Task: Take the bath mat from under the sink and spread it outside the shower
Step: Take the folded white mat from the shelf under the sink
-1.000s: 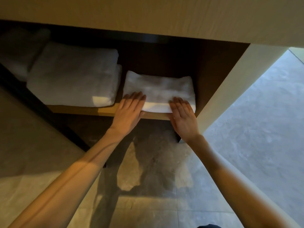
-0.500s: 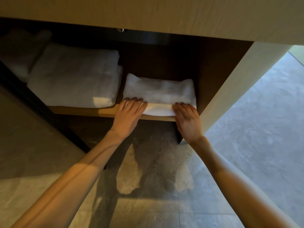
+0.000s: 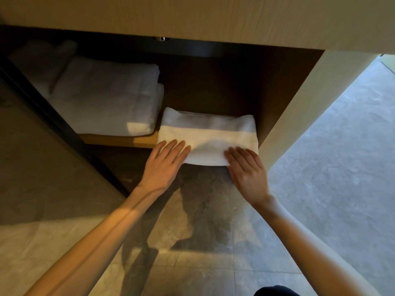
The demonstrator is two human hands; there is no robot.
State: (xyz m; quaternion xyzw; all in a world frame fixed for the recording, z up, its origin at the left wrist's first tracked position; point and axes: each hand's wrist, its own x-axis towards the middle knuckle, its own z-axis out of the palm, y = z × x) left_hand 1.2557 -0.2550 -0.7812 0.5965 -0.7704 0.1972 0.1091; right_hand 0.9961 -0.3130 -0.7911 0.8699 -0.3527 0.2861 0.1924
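Observation:
The folded white bath mat (image 3: 207, 133) lies at the right end of the wooden shelf (image 3: 119, 141) under the sink, and its front edge hangs out past the shelf edge. My left hand (image 3: 164, 163) holds the mat's front left corner with the fingers flat on top. At the front right corner my right hand (image 3: 248, 171) holds it the same way. Both thumbs are hidden beneath the mat.
A thick stack of folded white towels (image 3: 106, 99) fills the shelf to the left of the mat. The pale vanity side panel (image 3: 299, 107) stands right beside the mat, and the counter front (image 3: 192, 18) overhangs above. Tiled floor (image 3: 331, 167) stretches to the right and below.
The mat has slid toward me and now overhangs the shelf edge, with both hands drawn back along with it.

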